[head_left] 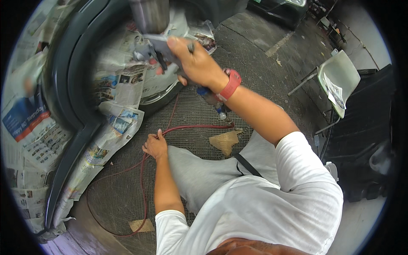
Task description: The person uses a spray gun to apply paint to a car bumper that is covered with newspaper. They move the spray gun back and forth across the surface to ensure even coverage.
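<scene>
Crouching on a metal mesh floor (255, 72), we hold a grey spray gun (155, 46) in our right hand (193, 63), the fingers curled tightly around its grip and one finger lying across the trigger. Its metal cup (149, 15) stands just above those fingers, and a blue-tipped fitting (212, 100) hangs just below them, under the red wristband (230, 84). Our left hand (155, 145) rests on the floor, its fingers bent loosely over a red hose (187, 127) that runs past them and loops behind. Beyond the right fingers curves a dark wheel arch (70, 85), masked on both sides with newspaper (114, 80). A white chair (340, 78) stands well apart from both hands.
</scene>
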